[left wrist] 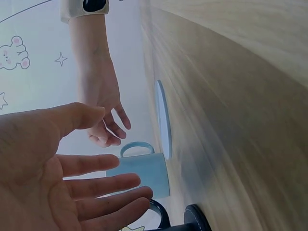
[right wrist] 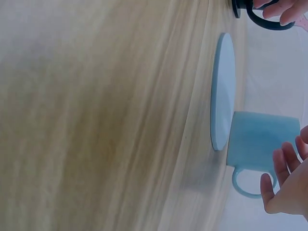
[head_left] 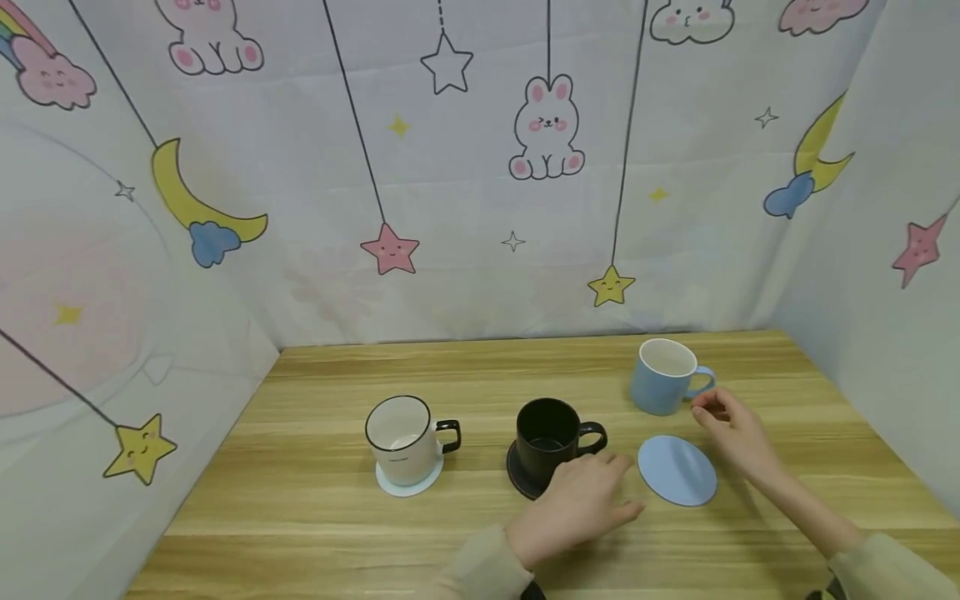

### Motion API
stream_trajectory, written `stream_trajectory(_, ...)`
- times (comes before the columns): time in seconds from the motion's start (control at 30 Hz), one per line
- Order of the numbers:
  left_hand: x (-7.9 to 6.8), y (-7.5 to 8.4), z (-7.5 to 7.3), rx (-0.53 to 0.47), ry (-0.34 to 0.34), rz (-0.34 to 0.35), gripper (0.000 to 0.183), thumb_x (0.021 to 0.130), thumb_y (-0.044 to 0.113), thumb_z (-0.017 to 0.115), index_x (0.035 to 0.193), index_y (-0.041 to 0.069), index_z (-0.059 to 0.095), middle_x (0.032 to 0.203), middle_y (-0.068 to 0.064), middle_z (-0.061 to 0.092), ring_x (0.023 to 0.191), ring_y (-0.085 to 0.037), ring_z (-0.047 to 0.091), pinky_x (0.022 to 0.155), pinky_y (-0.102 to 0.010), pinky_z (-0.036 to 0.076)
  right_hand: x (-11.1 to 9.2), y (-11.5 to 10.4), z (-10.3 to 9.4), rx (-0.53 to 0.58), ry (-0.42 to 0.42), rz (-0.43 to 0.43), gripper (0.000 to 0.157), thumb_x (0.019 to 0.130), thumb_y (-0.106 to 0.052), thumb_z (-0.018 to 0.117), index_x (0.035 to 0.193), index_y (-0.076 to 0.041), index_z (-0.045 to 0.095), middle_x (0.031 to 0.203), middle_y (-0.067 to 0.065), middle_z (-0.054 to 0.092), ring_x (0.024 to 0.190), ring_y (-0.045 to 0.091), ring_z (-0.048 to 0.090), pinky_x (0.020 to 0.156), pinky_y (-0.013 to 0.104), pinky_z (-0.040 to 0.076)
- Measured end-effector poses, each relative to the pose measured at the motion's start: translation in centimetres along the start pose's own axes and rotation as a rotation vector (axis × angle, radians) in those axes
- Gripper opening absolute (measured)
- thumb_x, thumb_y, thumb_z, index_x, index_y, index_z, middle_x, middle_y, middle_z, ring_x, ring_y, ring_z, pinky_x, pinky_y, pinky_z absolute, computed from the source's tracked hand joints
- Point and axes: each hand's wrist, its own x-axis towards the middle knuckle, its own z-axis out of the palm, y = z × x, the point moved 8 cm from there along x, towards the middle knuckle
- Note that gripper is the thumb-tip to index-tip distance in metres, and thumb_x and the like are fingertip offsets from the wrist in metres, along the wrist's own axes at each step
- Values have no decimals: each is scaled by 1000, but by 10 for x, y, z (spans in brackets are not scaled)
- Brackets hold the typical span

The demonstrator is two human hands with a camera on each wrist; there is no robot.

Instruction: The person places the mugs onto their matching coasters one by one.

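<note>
A blue mug (head_left: pixel 662 382) with a pale inside stands on the wooden table, its handle (right wrist: pixel 250 185) toward my right hand (head_left: pixel 733 435). That hand hovers close by the handle with fingers loosely bent, holding nothing. In front of the mug lies a round light-blue coaster (head_left: pixel 677 471), flat on the wood. My left hand (head_left: pixel 573 504) is held to the left of the coaster, fingers extended and thumb apart, its palm bare in the left wrist view. Beyond it a black mug (head_left: pixel 546 433) sits on a black coaster (head_left: pixel 517 473), partly covered by this hand.
A white mug (head_left: pixel 400 433) with a black rim and black handle stands on a pale round coaster (head_left: pixel 408 486) at the left. Behind the wooden table (head_left: pixel 315 517) hangs a white curtain (head_left: pixel 465 192) printed with rabbits, stars and moons, which also borders both sides.
</note>
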Motion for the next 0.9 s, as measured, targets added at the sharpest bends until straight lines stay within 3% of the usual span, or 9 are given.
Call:
stream_trajectory(0.27, 8, 5, 3, -16, 1, -1, 50, 87, 50, 63, 130, 25, 56, 120, 9, 64, 97, -6, 65, 63, -21, 50, 9, 4, -6, -2, 40, -20, 12, 94, -7, 56, 101, 3, 59, 96, 8, 60, 85, -17, 43, 74, 7, 38)
stream_trajectory(0.47, 19, 9, 3, -26, 26, 0, 52, 87, 50, 64, 131, 24, 55, 120, 9, 64, 98, -5, 65, 66, -19, 51, 16, 2, -11, 8, 79, -67, 13, 93, -2, 55, 101, 7, 59, 100, 18, 57, 88, -13, 41, 74, 10, 36)
stream_trajectory(0.7, 28, 10, 6, -47, -7, -32, 57, 85, 51, 66, 133, 23, 53, 126, 9, 62, 105, -5, 64, 73, -20, 53, 26, 2, -20, -10, 103, -76, 16, 92, -2, 54, 103, 9, 58, 103, 22, 58, 91, -13, 40, 75, 17, 36)
stream_trajectory(0.9, 33, 8, 10, -90, -43, -79, 62, 83, 51, 69, 135, 23, 52, 130, 9, 60, 110, -4, 61, 79, -19, 52, 36, 4, -24, -18, 74, -65, 21, 96, -7, 51, 107, 10, 56, 107, 25, 58, 93, -14, 36, 76, 20, 34)
